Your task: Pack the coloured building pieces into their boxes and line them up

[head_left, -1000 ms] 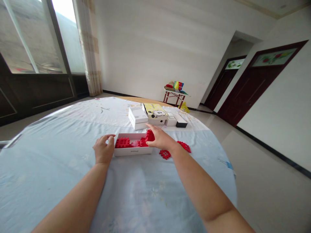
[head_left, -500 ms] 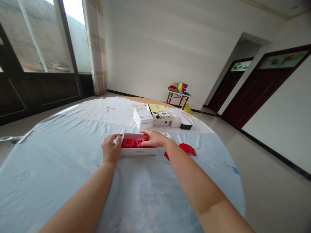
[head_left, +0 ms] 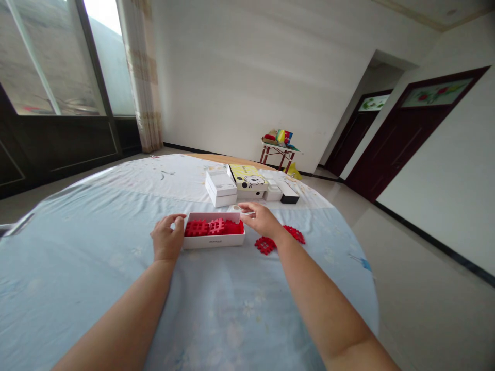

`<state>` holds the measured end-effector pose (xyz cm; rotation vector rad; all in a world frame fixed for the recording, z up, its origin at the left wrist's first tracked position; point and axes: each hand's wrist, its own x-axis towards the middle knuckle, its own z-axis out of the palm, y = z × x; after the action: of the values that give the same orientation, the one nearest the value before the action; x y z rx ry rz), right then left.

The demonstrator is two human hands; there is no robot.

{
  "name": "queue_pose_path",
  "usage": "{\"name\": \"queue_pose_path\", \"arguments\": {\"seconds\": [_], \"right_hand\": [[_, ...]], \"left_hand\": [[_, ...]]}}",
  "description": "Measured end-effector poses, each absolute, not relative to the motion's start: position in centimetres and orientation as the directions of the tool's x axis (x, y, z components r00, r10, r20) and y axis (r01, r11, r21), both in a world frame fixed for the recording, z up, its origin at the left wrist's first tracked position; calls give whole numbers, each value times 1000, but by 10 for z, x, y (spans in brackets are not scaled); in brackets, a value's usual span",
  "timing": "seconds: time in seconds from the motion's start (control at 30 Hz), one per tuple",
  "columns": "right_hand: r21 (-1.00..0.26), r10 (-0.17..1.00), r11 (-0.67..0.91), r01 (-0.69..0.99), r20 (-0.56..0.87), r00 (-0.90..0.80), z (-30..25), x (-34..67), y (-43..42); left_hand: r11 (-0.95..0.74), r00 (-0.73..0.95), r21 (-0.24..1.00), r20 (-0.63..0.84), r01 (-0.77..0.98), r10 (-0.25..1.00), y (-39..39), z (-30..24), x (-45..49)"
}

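A white open box (head_left: 214,241) of phone-box shape stands on the blue tablecloth, holding several red lattice-like plastic pieces (head_left: 198,227). At its left end, my left hand (head_left: 168,236) steadies the box, thumb and fingers curled against the end wall. Just past the right rear corner, my right hand (head_left: 260,219) is closed in a pinch by a small white item (head_left: 235,208); this item is partly hidden and its kind is unclear. More red lattice pieces (head_left: 265,246) lie on the cloth beside my right wrist, partly covered by the forearm.
Behind the open box stand a closed white box (head_left: 221,189), a yellow box with a cartoon face (head_left: 248,178), a small white box (head_left: 273,192) and a black-and-white box (head_left: 290,194). A small side table (head_left: 279,148) with colourful things stands by the wall.
My right hand has moved from over the red pieces in the box to the right, beyond its rear corner. The left hand stays at the box's left end. The view has shifted slightly.
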<state>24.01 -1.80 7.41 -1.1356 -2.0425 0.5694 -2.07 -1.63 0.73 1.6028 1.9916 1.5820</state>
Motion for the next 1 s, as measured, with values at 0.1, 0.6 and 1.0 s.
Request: {"name": "queue_pose_path", "arguments": {"seconds": [0.1, 0.6, 1.0], "right_hand": [[-685, 905, 421, 595, 367, -217, 73, 279, -30], [-474, 998, 66, 878, 35, -56, 40, 371, -74], [-405, 990, 87, 910, 138, -33, 48, 361, -74]], "left_hand": [[-116, -411, 756, 470, 645, 781, -15, 7, -22], [-34, -456, 759, 426, 650, 782, -17, 9, -26], [-68, -441, 757, 448, 649, 778, -12, 1, -31]]}}
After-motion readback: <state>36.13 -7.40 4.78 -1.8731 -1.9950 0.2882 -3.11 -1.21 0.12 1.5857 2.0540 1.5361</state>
